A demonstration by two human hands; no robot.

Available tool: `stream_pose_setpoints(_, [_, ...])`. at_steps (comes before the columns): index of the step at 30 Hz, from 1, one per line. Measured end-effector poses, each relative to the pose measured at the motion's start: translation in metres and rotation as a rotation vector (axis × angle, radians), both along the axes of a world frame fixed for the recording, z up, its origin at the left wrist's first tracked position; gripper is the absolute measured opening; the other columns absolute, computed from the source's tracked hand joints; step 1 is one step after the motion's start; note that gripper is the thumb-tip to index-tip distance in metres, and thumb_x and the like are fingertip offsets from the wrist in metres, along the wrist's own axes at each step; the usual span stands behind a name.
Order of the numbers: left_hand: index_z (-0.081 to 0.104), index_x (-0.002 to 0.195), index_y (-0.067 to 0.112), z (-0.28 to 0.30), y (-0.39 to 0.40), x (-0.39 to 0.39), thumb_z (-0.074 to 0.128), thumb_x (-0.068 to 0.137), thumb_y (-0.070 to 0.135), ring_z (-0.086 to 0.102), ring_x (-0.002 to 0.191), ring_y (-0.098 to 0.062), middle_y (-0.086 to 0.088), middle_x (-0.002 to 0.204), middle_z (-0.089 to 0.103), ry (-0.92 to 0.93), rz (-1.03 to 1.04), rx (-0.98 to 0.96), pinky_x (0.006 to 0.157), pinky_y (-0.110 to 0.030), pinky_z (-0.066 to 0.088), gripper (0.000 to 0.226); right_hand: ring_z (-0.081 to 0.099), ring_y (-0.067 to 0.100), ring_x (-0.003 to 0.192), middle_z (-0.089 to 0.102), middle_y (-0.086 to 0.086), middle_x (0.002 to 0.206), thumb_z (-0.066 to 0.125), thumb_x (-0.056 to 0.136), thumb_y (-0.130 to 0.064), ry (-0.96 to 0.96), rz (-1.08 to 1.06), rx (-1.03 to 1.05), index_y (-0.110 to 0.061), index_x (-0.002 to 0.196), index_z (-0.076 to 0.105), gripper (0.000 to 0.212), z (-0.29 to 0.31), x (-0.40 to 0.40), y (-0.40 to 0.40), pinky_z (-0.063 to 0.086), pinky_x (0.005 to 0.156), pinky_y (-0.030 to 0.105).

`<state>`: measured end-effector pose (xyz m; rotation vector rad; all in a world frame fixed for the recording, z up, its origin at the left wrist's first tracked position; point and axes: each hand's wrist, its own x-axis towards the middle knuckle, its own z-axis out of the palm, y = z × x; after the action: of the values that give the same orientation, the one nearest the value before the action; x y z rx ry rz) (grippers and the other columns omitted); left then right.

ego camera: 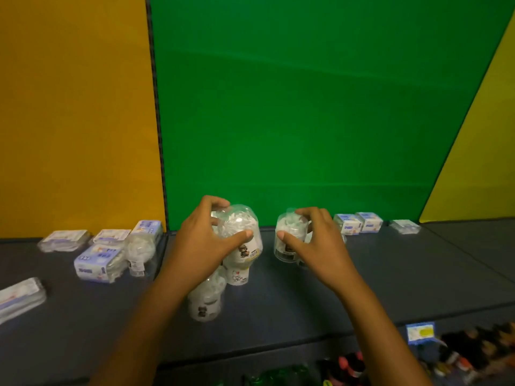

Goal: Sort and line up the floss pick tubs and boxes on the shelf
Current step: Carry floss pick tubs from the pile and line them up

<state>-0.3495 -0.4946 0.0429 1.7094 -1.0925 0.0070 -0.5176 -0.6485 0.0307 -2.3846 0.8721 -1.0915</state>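
My left hand [204, 240] grips a clear floss pick tub [242, 232], tilted and lifted over other tubs at the shelf's middle. Below it stand a small tub [237, 274] and a nearer tub [206, 299]. My right hand [312, 240] closes around another clear tub [288, 240] standing on the dark shelf [306, 296]. White-and-blue floss boxes [97, 263] lie scattered on the left with one more tub [139, 254]. Two boxes [358, 222] stand side by side at the back right, and a flat pack [404, 226] lies beyond them.
A green panel [306, 107] backs the shelf, with an orange panel [78, 107] to the left and a yellow one [479, 162] to the right. A flat pack [19, 298] lies at the far left edge. Below the shelf front hang a blue price tag [420, 331] and assorted goods [459, 355].
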Motion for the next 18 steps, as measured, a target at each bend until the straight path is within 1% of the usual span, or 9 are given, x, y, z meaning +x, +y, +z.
stream_pose_setpoints(3, [0.043,0.125,0.043,-0.008,0.005,-0.019,0.080,0.070,0.045,0.054,0.097,0.000,0.016,0.118,0.052,-0.065,0.031,0.042,0.082,-0.027,0.048,0.066,0.051,0.015,0.106,0.048,-0.004,0.118,0.071,0.080,-0.049,-0.002,0.048,0.005,-0.021,0.125,0.051,0.057,-0.003,-0.008,-0.009,0.046,0.088,0.033])
stream_pose_setpoints(5, [0.045,0.125,0.047,-0.014,0.008,-0.029,0.077,0.073,0.047,0.052,0.097,-0.001,0.016,0.123,0.049,-0.117,0.062,0.102,0.082,-0.027,0.046,0.062,0.051,0.016,0.108,0.048,-0.003,0.119,0.071,0.080,-0.048,-0.008,0.095,0.010,-0.020,0.125,0.051,0.057,-0.009,-0.010,-0.012,0.045,0.090,0.033])
stream_pose_setpoints(8, [0.048,0.124,0.046,-0.023,0.010,-0.040,0.074,0.073,0.052,0.052,0.099,-0.001,0.016,0.125,0.048,-0.157,0.113,0.184,0.084,-0.030,0.046,0.058,0.050,0.017,0.109,0.048,-0.002,0.120,0.071,0.081,-0.047,0.006,0.153,0.018,-0.019,0.125,0.051,0.056,-0.020,-0.011,-0.011,0.044,0.091,0.031])
stream_pose_setpoints(10, [0.048,0.124,0.046,-0.029,0.009,-0.044,0.074,0.072,0.053,0.053,0.104,-0.006,0.016,0.126,0.049,-0.168,0.135,0.218,0.089,-0.035,0.048,0.058,0.049,0.017,0.111,0.048,-0.002,0.120,0.071,0.081,-0.047,0.023,0.178,0.027,-0.019,0.124,0.050,0.055,-0.025,-0.013,-0.010,0.043,0.092,0.031])
stream_pose_setpoints(12, [0.047,0.124,0.045,-0.035,0.008,-0.046,0.073,0.072,0.055,0.052,0.111,-0.011,0.016,0.129,0.049,-0.190,0.157,0.262,0.093,-0.038,0.047,0.060,0.047,0.015,0.113,0.047,-0.003,0.122,0.070,0.081,-0.048,0.038,0.199,0.031,-0.020,0.124,0.050,0.055,-0.029,-0.016,-0.008,0.043,0.094,0.032])
stream_pose_setpoints(15, [0.048,0.126,0.042,-0.043,0.006,-0.048,0.072,0.070,0.058,0.049,0.119,-0.013,0.014,0.130,0.053,-0.283,0.200,0.323,0.099,-0.037,0.043,0.063,0.048,0.014,0.113,0.047,-0.004,0.122,0.071,0.081,-0.046,0.036,0.210,0.048,-0.021,0.125,0.049,0.055,-0.032,-0.021,-0.008,0.044,0.095,0.032])
stream_pose_setpoints(18, [0.050,0.126,0.040,-0.048,0.005,-0.049,0.069,0.070,0.063,0.048,0.118,-0.013,0.013,0.126,0.057,-0.400,0.242,0.372,0.100,-0.034,0.038,0.063,0.048,0.014,0.112,0.046,-0.004,0.122,0.071,0.081,-0.047,0.042,0.207,0.067,-0.022,0.125,0.049,0.055,-0.032,-0.024,-0.008,0.045,0.095,0.033])
